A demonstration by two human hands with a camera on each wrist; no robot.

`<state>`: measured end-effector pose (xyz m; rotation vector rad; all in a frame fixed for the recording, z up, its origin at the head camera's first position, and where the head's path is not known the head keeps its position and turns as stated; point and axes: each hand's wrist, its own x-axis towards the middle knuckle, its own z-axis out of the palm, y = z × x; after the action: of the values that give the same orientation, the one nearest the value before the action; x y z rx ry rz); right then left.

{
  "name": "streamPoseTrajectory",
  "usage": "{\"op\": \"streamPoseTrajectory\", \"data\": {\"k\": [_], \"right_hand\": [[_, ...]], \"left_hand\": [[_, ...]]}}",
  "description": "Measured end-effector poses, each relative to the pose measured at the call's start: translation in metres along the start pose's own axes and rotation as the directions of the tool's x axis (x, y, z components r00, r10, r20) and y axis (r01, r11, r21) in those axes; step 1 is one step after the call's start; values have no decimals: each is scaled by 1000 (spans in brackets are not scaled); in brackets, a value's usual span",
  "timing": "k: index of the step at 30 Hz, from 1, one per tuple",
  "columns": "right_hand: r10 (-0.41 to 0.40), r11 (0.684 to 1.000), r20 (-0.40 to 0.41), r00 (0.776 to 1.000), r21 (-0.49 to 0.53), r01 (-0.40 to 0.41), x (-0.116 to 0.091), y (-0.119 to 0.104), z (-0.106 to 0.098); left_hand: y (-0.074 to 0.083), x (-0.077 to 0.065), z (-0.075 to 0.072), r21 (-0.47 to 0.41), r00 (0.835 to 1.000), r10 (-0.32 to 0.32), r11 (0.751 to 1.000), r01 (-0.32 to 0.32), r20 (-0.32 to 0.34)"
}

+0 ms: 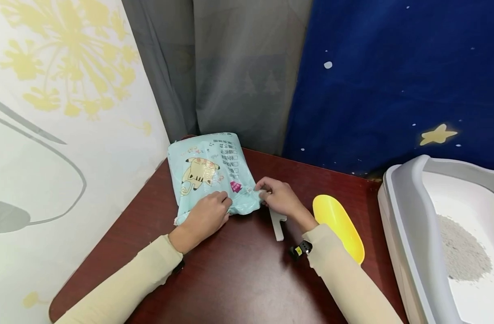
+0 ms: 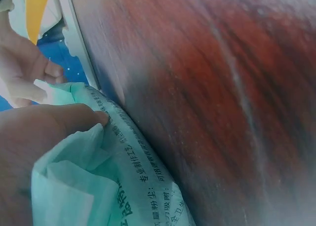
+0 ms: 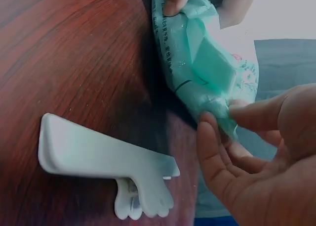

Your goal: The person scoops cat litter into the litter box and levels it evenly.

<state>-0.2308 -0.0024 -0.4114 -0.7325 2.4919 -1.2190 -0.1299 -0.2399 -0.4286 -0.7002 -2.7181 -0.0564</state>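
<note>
A light-blue plastic bag with a cartoon cat print lies on the dark red table, its near end creased. My left hand grips the bag's near edge, its thumb pressed along the printed side by a fold. At the right corner of that edge, my right hand pinches the plastic between thumb and fingertips, as the right wrist view shows closely. A white bag clip lies on the table just below the right hand; its grip end has scalloped, finger-like lobes.
Right of the clip, a yellow scoop lies partly behind the right forearm. A grey and white litter box holding grey litter stands at the right. Grey curtain and blue star-print cloth hang behind the table.
</note>
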Motion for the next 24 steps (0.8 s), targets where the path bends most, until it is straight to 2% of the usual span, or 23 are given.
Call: {"op": "streamPoseTrajectory", "data": {"k": [3,6,8,10,13,16,20,21,24], "right_hand": [[34,997,-52,998,-62,-37,-10,-3,-5],[91,976,-88,992,-189,-106,-21,-9,-10],[127,941,-87,988,-305,-148,-26,-11,-11],[166,891,-71,984,-416,-181,-30,-14,-11],[216,836,-41,976,-509,-206,-32,-12,-8],[234,822,-20,972,-530,-209,-26,13,-1],[220,805,2,975,-565,-181,-12,66,13],[215,807,8,977,-565,-173,-9,76,16],[213,823,17,977,-541,-170,-5,88,19]], "left_hand": [[-1,0,-1,-27,999,-20,999,21,26],[-3,0,0,-54,998,-37,998,39,45],[-5,0,0,-79,997,-51,995,55,52],[-7,-1,0,-103,996,-64,992,70,57],[-9,-3,-1,-139,995,-82,986,89,58],[-11,-5,0,-169,995,-82,982,90,50],[-11,-5,0,-192,996,-78,978,84,41],[-11,-5,0,-197,996,-79,977,85,41],[-11,-5,-1,-203,996,-85,975,91,38]]}}
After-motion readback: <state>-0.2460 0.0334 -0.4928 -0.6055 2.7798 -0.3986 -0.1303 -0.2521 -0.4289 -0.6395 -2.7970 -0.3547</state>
